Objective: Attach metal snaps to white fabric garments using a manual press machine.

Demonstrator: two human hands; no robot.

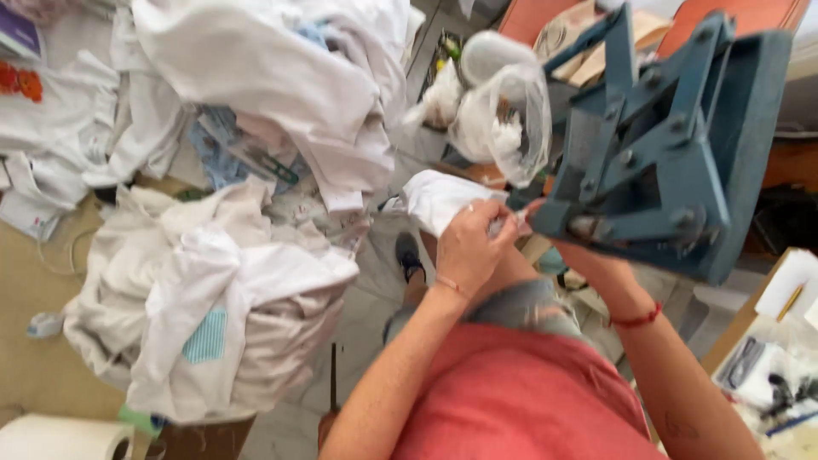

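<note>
Left hand [467, 247] clenched on folded white cloth piece [439, 198], held just beside blue metal heat press [673, 145]. Right hand [558, 230] mostly hidden behind press; grip cannot be told. Cloth judged light, soft, limp; best taken at folded edge. Clear plastic bag [511, 111] with white filling hangs above. White garment heap [213, 298] at left. Purple flat package [19, 32] top-left corner. White paper roll [60, 439] bottom-left.

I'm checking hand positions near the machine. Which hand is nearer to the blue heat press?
The right hand: it sits right against the lower left edge of the blue heat press. The left hand is a little further left, gripping the folded white cloth.
</note>
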